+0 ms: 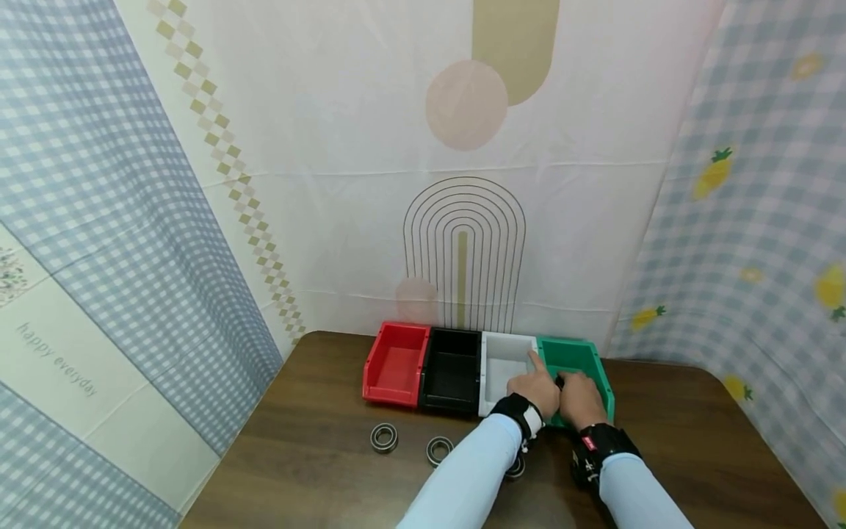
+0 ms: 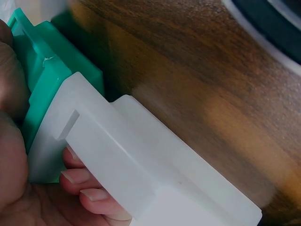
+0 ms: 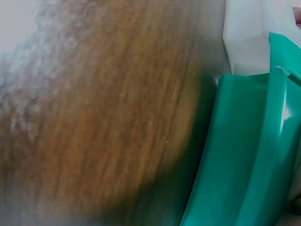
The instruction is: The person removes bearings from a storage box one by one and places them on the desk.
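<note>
In the head view my left hand [image 1: 534, 388] is at the wall where the white bin [image 1: 504, 355] meets the green bin [image 1: 570, 353], its index finger pointing toward the back. The left wrist view shows its other fingers [image 2: 80, 181] curled inside the white bin, gripping its side wall. My right hand [image 1: 583, 401] reaches into the green bin, with its fingertips hidden. A small dark thing [image 1: 559, 382] shows between the hands, too small to identify. Only the green bin's front [image 3: 237, 141] shows clearly in the right wrist view.
A red bin [image 1: 396, 358] and a black bin [image 1: 452, 364] continue the row leftward. In front lie three bearings: one at left [image 1: 374, 441], a middle one [image 1: 431, 450] and one [image 1: 518, 469] partly behind my left forearm. Patterned cloth [image 1: 344, 235] hangs behind the wooden table [image 1: 317, 470].
</note>
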`<state>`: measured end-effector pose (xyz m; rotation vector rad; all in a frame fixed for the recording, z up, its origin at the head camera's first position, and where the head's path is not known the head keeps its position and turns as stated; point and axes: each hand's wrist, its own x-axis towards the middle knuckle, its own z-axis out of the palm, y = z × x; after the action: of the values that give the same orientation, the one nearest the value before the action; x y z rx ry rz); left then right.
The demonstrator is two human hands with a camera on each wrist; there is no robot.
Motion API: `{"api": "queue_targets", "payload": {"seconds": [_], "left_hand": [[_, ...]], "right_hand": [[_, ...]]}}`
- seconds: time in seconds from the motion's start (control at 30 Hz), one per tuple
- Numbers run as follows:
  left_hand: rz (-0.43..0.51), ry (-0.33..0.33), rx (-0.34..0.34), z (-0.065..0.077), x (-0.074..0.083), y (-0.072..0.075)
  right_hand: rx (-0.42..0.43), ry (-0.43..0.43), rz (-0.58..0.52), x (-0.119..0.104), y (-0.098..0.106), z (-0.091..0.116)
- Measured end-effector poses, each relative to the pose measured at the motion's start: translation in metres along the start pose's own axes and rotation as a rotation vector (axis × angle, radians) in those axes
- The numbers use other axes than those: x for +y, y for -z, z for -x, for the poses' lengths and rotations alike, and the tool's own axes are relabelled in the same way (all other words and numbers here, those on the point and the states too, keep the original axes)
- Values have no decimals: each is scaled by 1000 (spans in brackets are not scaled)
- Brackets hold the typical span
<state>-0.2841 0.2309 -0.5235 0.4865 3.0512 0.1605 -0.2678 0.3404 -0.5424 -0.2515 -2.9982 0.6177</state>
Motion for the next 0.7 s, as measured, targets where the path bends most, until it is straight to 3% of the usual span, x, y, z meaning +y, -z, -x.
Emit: {"api": "queue_targets", "payload": {"seconds": [0.7], "left_hand": [[-17, -4, 14, 2, 1, 1]], "right_hand": [[-21, -7, 11, 6, -4, -5]]}}
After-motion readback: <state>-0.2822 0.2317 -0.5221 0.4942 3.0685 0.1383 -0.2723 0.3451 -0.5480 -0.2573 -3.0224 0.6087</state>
